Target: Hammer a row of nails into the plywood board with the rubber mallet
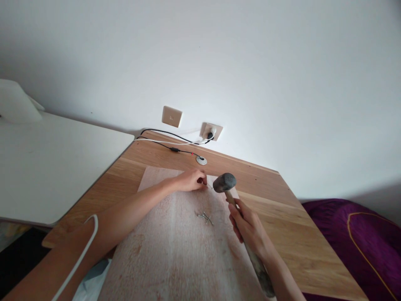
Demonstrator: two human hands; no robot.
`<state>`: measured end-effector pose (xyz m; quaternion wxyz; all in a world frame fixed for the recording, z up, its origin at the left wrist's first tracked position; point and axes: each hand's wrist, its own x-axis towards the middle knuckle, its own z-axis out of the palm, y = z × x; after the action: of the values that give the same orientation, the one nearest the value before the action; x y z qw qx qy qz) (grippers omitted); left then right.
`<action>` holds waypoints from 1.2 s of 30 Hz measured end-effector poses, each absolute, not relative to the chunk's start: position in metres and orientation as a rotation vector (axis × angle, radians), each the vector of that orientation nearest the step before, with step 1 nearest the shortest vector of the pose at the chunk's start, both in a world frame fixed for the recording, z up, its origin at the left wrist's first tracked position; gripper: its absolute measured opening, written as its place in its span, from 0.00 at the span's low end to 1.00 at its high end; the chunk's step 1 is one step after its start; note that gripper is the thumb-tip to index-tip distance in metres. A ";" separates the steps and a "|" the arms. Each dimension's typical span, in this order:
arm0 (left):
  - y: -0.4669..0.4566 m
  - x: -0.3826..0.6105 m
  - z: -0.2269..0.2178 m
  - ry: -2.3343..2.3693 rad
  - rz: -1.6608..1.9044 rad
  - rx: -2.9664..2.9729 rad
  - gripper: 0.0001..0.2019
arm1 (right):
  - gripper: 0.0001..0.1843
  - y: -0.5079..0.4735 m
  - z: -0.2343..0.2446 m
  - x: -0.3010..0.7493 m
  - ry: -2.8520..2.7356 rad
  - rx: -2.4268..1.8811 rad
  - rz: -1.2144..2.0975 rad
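Observation:
My right hand (247, 223) is wrapped around the wooden handle of a mallet (224, 182) with a dark, rounded head. The mallet head hangs just right of my left hand (193, 179), over the far part of a pale wooden board (169, 246). Between thumb and forefinger, my left hand pinches a thin nail (210, 186), whose outer end points toward the mallet head. A small pile of several loose nails (206, 218) lies on the board, nearer to me than my left hand. Part of the pinched nail is hidden by the fingers.
Under the board is a wooden table (313, 238), set against a white wall. Black and white cables (169, 142) run along its back edge to a wall socket (211, 131). A white tabletop (62, 163) stands at left; purple fabric (332, 225) lies right. A white cord (81, 257) crosses my left arm.

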<state>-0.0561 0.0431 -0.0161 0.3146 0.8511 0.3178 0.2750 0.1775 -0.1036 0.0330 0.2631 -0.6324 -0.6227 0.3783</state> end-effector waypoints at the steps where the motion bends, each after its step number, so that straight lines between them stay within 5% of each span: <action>1: 0.043 -0.056 -0.016 0.831 0.717 2.234 0.03 | 0.20 -0.104 0.034 0.177 -1.696 -1.704 1.019; 7: 0.042 -0.057 -0.011 0.815 0.651 2.253 0.05 | 0.21 -0.104 0.043 0.168 -1.764 -1.654 0.969; 11: 0.038 -0.058 -0.008 0.884 0.658 2.261 0.21 | 0.21 -0.099 0.046 0.157 -1.774 -1.637 0.998; 15: 0.036 -0.057 -0.008 0.898 0.693 2.255 0.26 | 0.20 -0.095 0.043 0.151 -1.802 -1.701 1.045; 36: 0.043 -0.054 -0.017 0.846 0.719 2.282 0.04 | 0.20 -0.099 0.034 0.169 -1.711 -1.679 0.994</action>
<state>-0.0544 0.0425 -0.0166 0.2972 0.8586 0.3184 0.2705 0.1689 -0.0991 0.0341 0.2699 -0.6229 -0.6350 0.3688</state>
